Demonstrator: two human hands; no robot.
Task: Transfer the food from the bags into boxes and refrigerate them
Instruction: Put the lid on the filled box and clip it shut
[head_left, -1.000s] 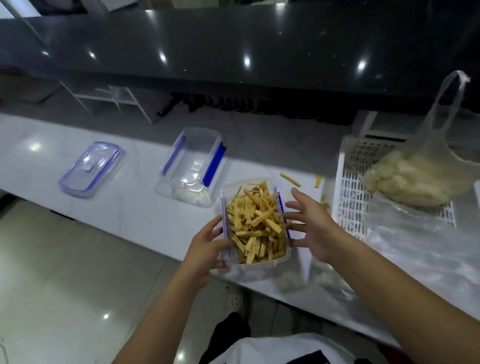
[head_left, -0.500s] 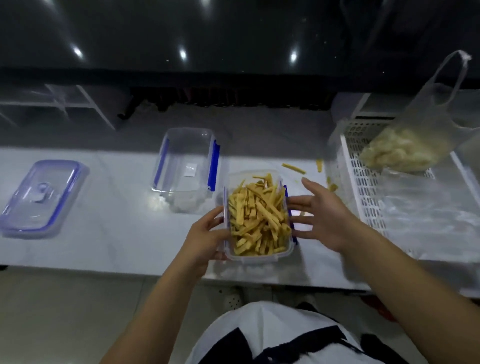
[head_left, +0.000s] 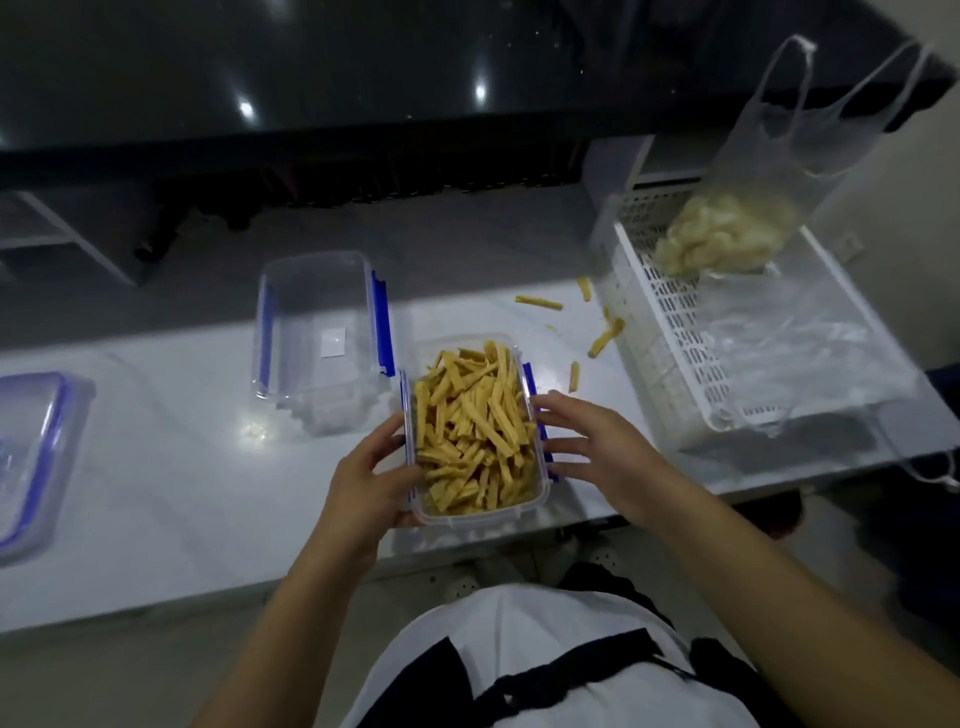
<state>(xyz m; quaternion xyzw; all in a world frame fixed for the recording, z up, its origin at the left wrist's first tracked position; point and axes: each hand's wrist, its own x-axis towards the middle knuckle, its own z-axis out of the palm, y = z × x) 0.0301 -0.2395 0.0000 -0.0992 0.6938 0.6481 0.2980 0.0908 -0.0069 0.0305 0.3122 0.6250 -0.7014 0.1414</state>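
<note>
A clear box (head_left: 475, 431) packed with yellow food sticks (head_left: 475, 423) is gripped on its near-left side by the left hand (head_left: 371, 475), while its right wall is touched by the right hand (head_left: 597, 449). An empty box (head_left: 319, 327) sits just left-behind it on the desk (head_left: 156, 467); a white basket (head_left: 727, 332) is off to the right.

The clear plastic lid with blue rim (head_left: 31, 462) on the white surface (head_left: 171, 483) is cut off by the left edge. The crumpled clear plastic bag (head_left: 795, 348) in the white slotted basket (head_left: 670, 322) blurs the basket's floor. The left hand (head_left: 371, 475) hides the near-left wall of the clear plastic box of yellow sticks (head_left: 475, 426).
</note>
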